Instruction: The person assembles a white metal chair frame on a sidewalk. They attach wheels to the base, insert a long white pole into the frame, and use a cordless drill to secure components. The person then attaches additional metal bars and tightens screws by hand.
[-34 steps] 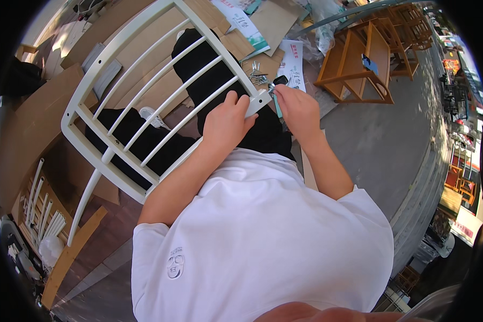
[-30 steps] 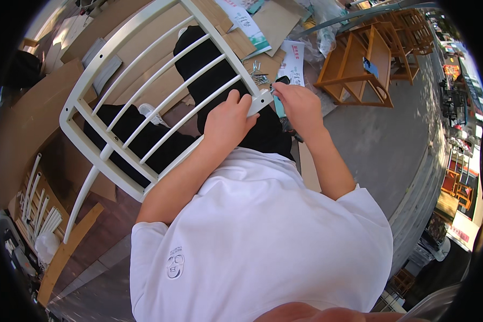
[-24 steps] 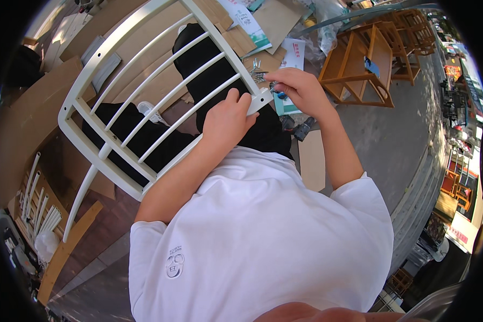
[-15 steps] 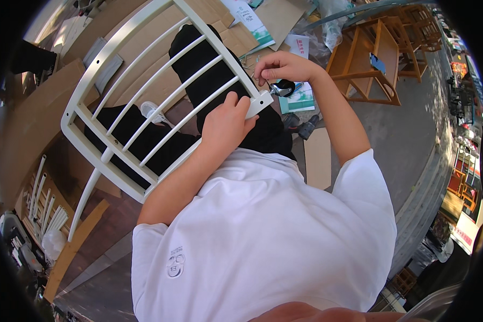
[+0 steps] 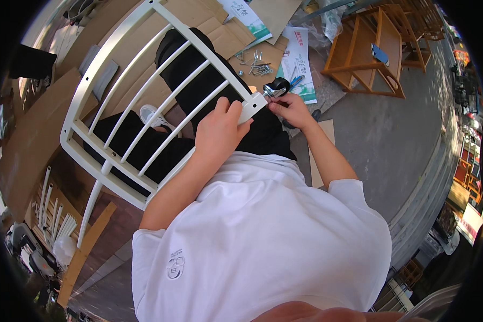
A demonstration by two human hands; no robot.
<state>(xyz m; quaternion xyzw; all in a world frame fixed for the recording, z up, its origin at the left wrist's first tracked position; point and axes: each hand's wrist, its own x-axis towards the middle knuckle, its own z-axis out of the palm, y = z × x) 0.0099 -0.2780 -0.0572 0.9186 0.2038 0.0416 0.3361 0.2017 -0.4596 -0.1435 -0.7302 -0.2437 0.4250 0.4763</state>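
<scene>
A white slatted frame (image 5: 108, 155) with curved bars lies across my lap. My left hand (image 5: 218, 129) is closed around its near right corner, thumb along the rail. A black-wheeled swivel caster (image 5: 277, 87) with a shiny metal fork and stem sticks out of that corner's end. My right hand (image 5: 292, 111) is just below the caster, fingers pinched together close to its stem. What lies between those fingertips, if anything, is too small to make out. Holes show in the frame's rails.
Loose bolts and small metal parts (image 5: 260, 67) lie on cardboard (image 5: 233, 35) beyond my knee, beside printed sheets (image 5: 298, 59). A brown wooden rack (image 5: 359, 48) with a phone (image 5: 379, 54) on it stands at far right. White tubes (image 5: 53, 214) lie at left.
My right hand has moved from above the caster down to its near side, and the caster wheel has swung upward. The frame has shifted slightly left; my left hand keeps its hold.
</scene>
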